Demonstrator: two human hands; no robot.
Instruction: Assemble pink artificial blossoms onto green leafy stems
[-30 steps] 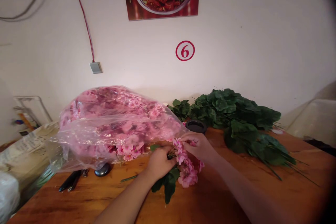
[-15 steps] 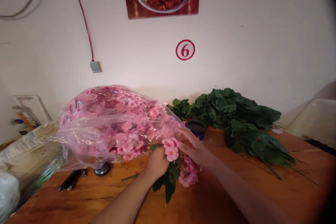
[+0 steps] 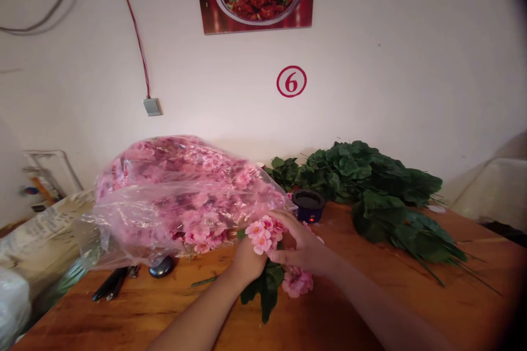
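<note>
Pink artificial flowers (image 3: 260,236) with green leaves (image 3: 265,290) are in front of me, over the table. My left hand (image 3: 249,263) is closed around their stem, which the fingers mostly hide. From the right, my right hand (image 3: 298,244) cups the blossoms, its thumb below them and its fingers curved over the top. Another pink bloom (image 3: 297,282) hangs just under that hand. A green stem end (image 3: 205,281) shows left of my left wrist. Close behind is a clear plastic bag (image 3: 135,197) full of pink blossoms.
A small dark blue pot (image 3: 308,208) with a lit red light stands behind my right hand. Green artificial leaves (image 3: 358,173) are heaped at the back right. Dark-handled pliers (image 3: 110,284) and a round black object (image 3: 161,267) lie at the left of the wooden table (image 3: 164,312).
My right hand has come down and left, its fingers curling around the pink blossoms. The blossoms have shifted slightly left, while my left hand keeps its hold. The view has tilted slightly.
</note>
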